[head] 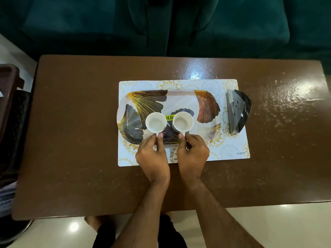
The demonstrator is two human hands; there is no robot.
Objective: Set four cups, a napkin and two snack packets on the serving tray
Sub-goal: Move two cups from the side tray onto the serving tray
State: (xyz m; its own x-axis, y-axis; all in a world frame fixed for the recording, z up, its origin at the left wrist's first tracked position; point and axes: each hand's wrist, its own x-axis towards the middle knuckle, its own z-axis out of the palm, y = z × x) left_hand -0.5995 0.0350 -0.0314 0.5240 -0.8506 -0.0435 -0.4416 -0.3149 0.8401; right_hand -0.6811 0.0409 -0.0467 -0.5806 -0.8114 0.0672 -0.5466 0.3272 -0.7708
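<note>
At the centre of the frame, the left hand [152, 154] pinches the handle of a white cup [155, 122], and the right hand [192, 151] pinches the handle of another cup [183, 122]. Both cups sit upright side by side on the leaf-patterned tray [206, 102], near its lower edge.

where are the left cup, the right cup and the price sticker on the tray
left cup [155, 122], head view, on its pale inside bottom
right cup [183, 122], head view, on its pale inside bottom
price sticker [169, 117], head view, on its green printed face, between the cups
</note>
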